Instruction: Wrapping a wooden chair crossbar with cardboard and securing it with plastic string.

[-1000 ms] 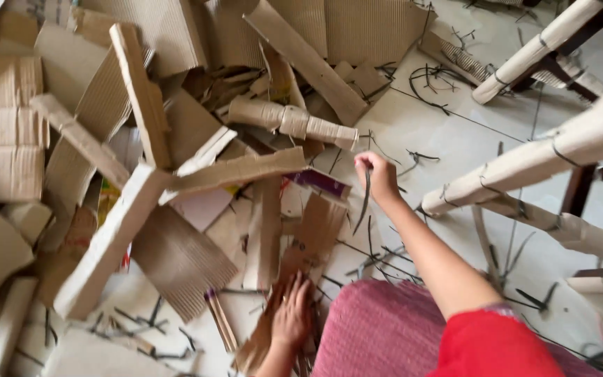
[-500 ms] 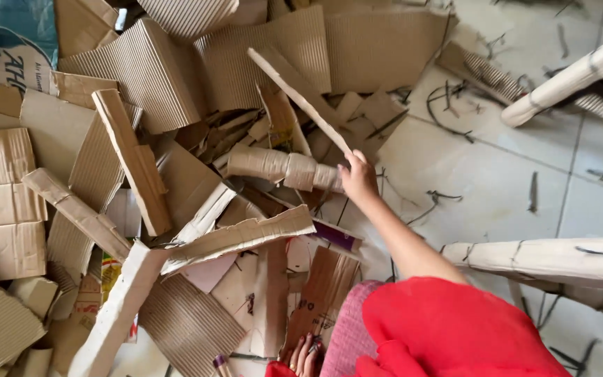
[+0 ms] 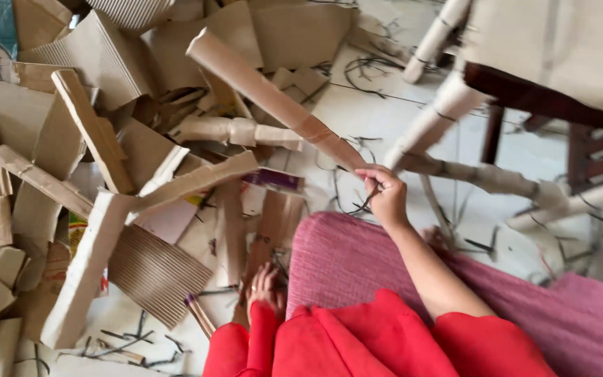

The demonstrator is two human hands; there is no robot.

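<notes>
Head view: a long folded cardboard strip [image 3: 273,101] is gripped at its near end by the right hand [image 3: 384,195], lifted above the cardboard pile [image 3: 92,174]. The left hand [image 3: 263,283] is laid open on flat cardboard below that strip; chair legs [image 3: 441,112] beside it are seen already wrapped, much cardboard unused.

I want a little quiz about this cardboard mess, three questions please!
1. True or false: the right hand grips one end of a long cardboard strip.
2. What does the left hand rest on? A) flat cardboard pieces on the floor B) a wrapped chair leg C) the pink cushion
3. Fill in: the furniture legs at the right are wrapped in ____.

Key: 1 true; 2 A; 3 cardboard.
</notes>
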